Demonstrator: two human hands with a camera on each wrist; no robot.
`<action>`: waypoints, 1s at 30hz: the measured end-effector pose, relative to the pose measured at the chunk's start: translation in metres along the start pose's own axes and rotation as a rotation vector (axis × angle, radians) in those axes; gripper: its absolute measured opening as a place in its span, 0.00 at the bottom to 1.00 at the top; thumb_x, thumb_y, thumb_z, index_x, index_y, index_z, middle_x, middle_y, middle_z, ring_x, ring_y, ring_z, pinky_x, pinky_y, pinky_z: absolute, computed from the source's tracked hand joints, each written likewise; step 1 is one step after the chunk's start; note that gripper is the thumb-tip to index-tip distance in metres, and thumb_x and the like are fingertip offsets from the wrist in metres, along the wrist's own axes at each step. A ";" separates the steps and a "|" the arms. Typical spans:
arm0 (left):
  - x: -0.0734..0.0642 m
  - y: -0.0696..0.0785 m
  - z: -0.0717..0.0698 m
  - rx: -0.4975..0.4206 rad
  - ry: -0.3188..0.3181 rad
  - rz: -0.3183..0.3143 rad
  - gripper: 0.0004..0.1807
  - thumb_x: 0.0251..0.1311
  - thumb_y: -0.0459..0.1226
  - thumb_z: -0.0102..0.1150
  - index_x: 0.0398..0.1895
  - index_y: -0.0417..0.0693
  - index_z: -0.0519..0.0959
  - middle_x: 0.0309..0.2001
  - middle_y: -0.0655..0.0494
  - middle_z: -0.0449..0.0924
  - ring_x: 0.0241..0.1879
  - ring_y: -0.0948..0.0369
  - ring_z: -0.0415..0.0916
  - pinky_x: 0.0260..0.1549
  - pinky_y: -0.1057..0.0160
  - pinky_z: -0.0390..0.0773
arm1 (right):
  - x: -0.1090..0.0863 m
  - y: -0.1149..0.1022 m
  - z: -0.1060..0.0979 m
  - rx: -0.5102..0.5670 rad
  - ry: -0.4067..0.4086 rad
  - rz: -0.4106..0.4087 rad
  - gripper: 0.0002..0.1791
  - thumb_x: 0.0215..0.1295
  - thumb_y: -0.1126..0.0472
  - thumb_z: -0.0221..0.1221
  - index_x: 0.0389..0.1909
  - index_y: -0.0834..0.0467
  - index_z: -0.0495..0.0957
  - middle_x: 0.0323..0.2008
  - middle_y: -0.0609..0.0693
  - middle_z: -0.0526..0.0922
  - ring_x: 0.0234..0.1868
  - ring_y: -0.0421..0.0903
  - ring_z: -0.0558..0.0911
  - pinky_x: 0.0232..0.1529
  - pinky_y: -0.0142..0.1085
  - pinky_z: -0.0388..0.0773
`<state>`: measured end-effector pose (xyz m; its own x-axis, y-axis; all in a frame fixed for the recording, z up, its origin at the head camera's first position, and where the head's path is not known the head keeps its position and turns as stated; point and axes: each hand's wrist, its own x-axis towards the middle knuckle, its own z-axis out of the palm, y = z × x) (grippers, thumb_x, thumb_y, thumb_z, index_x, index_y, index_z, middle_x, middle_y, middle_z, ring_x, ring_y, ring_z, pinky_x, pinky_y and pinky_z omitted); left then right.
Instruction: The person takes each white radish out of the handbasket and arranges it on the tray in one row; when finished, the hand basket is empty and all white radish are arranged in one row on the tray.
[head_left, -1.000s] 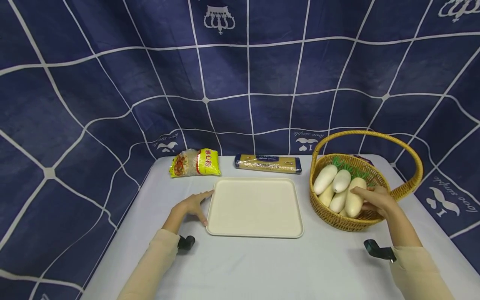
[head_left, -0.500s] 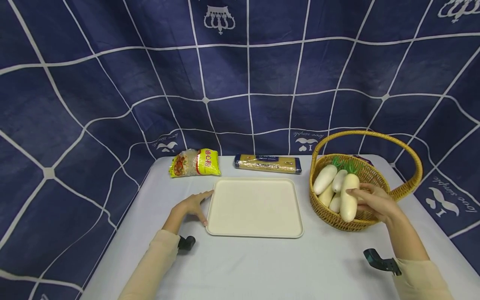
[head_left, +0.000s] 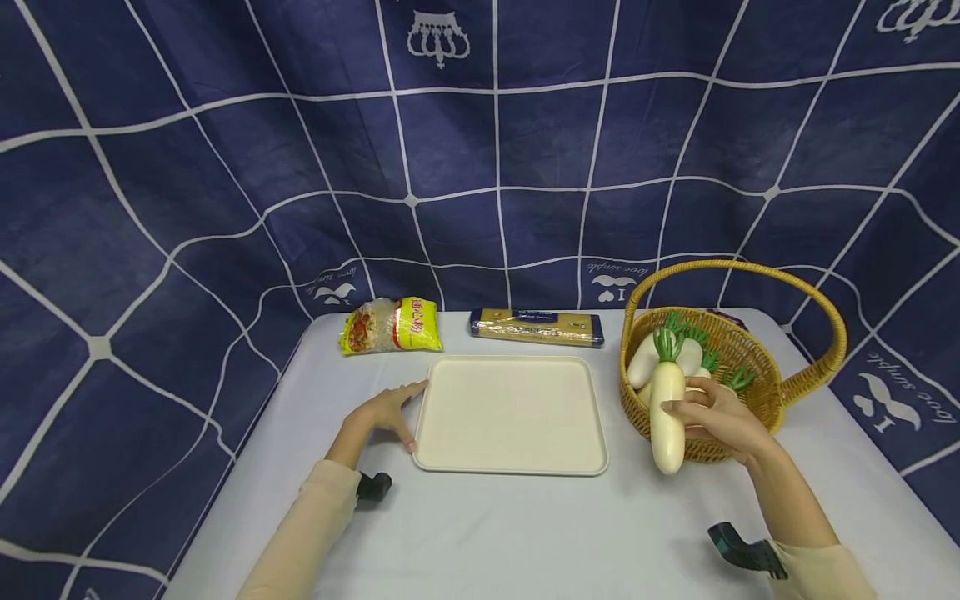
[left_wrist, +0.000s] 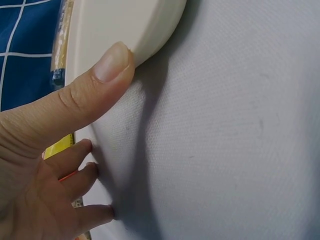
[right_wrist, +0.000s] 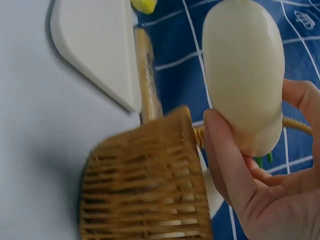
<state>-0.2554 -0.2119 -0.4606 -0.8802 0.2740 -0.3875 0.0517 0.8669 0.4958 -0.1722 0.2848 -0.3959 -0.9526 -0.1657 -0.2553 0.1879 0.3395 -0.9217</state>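
My right hand (head_left: 716, 417) grips a white radish (head_left: 667, 408) with a green leafy top, thumb on one side and fingers on the other. It hangs over the near left rim of a wicker basket (head_left: 757, 354), where more white radishes (head_left: 688, 357) with green tops lie. Up close in the right wrist view, the held radish (right_wrist: 244, 75) shows its blunt pale end. At the left, my left hand (head_left: 386, 414) has its fingers spread, thumb and fingertips at the left edge of a cream tray (head_left: 510, 415). The left thumb (left_wrist: 112, 65) overlaps the tray's corner in the left wrist view.
A yellow printed food bag (head_left: 390, 326) lies behind the tray at the left. Beside it, a long gold and navy packet (head_left: 536, 327) lies along the table's back edge. The basket's tall handle (head_left: 731, 265) arches over its right side. A blue checked curtain (head_left: 525, 142) hangs behind.
My right hand has lifted the radish from the basket and moved it left to the near rim, its leafy top now showing. My left hand and the tray stay where they were.
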 end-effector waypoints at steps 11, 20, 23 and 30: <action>-0.002 0.001 0.000 -0.001 0.003 -0.001 0.67 0.19 0.40 0.83 0.73 0.51 0.55 0.71 0.42 0.53 0.70 0.40 0.48 0.65 0.37 0.52 | 0.016 -0.006 0.030 -0.005 -0.074 -0.047 0.44 0.61 0.58 0.59 0.67 0.74 0.44 0.56 0.73 0.64 0.42 0.49 0.80 0.40 0.41 0.83; -0.003 0.002 -0.003 0.005 0.012 -0.001 0.67 0.19 0.39 0.83 0.73 0.51 0.55 0.71 0.42 0.54 0.70 0.40 0.48 0.65 0.37 0.51 | 0.044 -0.014 0.054 0.070 -0.105 -0.061 0.43 0.60 0.59 0.60 0.67 0.72 0.46 0.51 0.68 0.70 0.40 0.47 0.81 0.40 0.42 0.83; -0.004 0.003 -0.002 0.007 0.008 0.003 0.67 0.19 0.39 0.83 0.72 0.50 0.55 0.71 0.41 0.54 0.70 0.40 0.48 0.65 0.37 0.52 | 0.055 -0.015 0.063 0.074 -0.112 -0.057 0.44 0.60 0.58 0.60 0.68 0.71 0.46 0.52 0.68 0.70 0.40 0.46 0.81 0.41 0.42 0.82; -0.004 0.002 0.000 0.003 0.011 0.012 0.67 0.19 0.39 0.83 0.72 0.50 0.56 0.71 0.42 0.54 0.69 0.40 0.48 0.65 0.37 0.52 | 0.075 -0.013 0.082 0.066 -0.056 -0.022 0.43 0.58 0.57 0.61 0.67 0.70 0.50 0.52 0.67 0.70 0.40 0.46 0.79 0.39 0.37 0.81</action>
<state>-0.2518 -0.2118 -0.4581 -0.8845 0.2801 -0.3730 0.0636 0.8646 0.4984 -0.2262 0.1916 -0.4269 -0.9421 -0.2250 -0.2487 0.1838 0.2738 -0.9441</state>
